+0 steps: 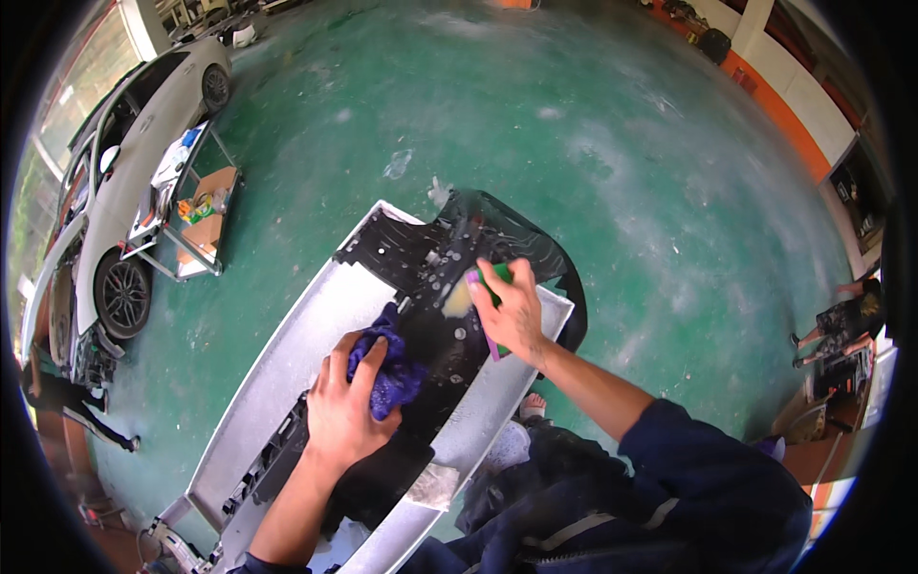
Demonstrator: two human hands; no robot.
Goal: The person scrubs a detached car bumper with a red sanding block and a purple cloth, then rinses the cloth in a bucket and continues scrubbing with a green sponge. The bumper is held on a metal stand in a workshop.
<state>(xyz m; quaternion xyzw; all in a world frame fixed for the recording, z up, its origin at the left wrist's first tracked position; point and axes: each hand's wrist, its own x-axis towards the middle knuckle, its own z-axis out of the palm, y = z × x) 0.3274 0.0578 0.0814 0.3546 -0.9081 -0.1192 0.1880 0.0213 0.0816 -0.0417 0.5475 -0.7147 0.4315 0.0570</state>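
A black plastic car body panel, apparently a bumper (449, 359), lies lengthwise before me on a light grey stand (296, 335). My left hand (346, 409) is closed round a crumpled dark blue cloth (400, 373) against the panel's left part. To its right and farther off, my right hand (519, 314) grips a green and purple sanding block (494, 348), pressed on the black surface. A pale yellowish patch (458, 300) shows beside the block. Wet drops and milky streaks spread over the panel's far end. The block's underside is hidden.
A whitish folded cloth (434, 486) rests on the stand's near right side. At the left, a metal trolley (223, 180) with boxes stands beside a light-coloured car (143, 124). One person (72, 402) is at the far left, another (841, 320) at the far right. Green floor (660, 249) surrounds the stand.
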